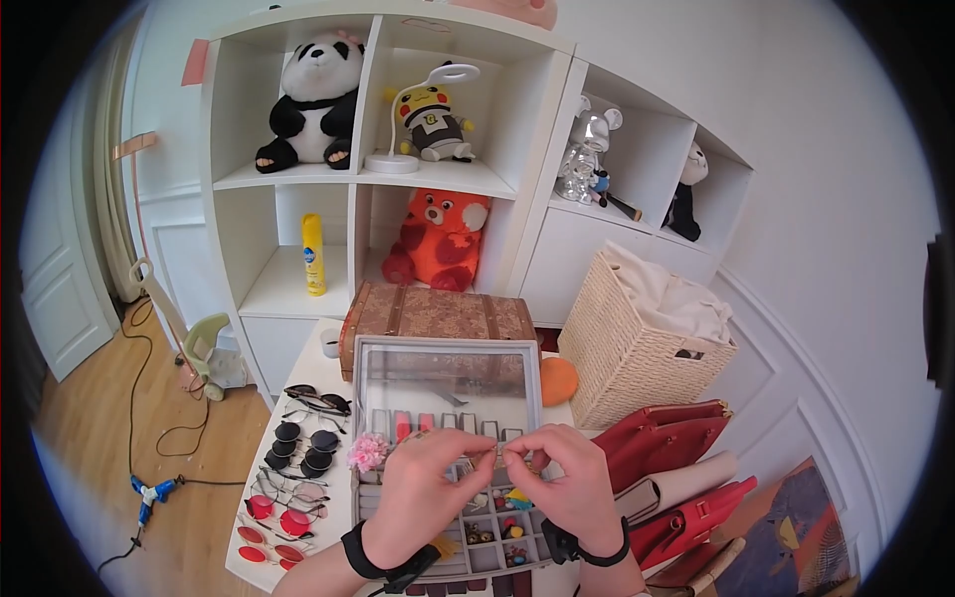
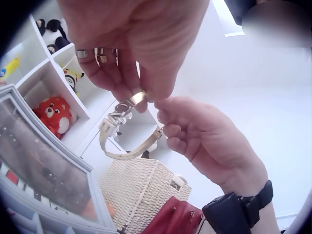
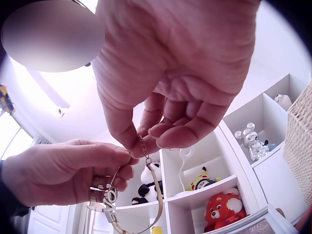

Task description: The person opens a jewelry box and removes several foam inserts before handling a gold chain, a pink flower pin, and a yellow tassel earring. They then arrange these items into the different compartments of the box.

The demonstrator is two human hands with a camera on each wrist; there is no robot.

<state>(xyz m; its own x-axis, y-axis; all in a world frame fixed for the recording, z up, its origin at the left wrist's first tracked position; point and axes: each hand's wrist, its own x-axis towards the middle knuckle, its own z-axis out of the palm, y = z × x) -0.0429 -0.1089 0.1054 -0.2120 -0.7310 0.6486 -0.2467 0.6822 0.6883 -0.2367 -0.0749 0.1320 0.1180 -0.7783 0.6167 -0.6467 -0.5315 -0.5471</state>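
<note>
A thin gold-toned bracelet [image 2: 129,155] with a silvery charm-like part hangs in a loop between the two hands. The left hand [image 1: 433,488] pinches one end between thumb and fingers, and rings show on its fingers in the left wrist view. At the other end, the right hand [image 1: 567,483] pinches a fine chain [image 3: 143,145]; the fingertips of both hands are close together. Under them stands a grey jewelry box [image 1: 543,549] with its glass lid [image 1: 537,388] raised. Small colourful trinkets [image 1: 514,532] lie in its compartments, partly hidden by the hands.
Rows of sunglasses [image 1: 295,519] and a pink flower ornament [image 1: 368,452] lie left of the box. Behind it sits a brown patterned chest [image 1: 438,308]. A woven basket [image 1: 627,348] and red bags [image 1: 657,448] stand at the right. White shelves [image 1: 284,184] with plush toys rise behind.
</note>
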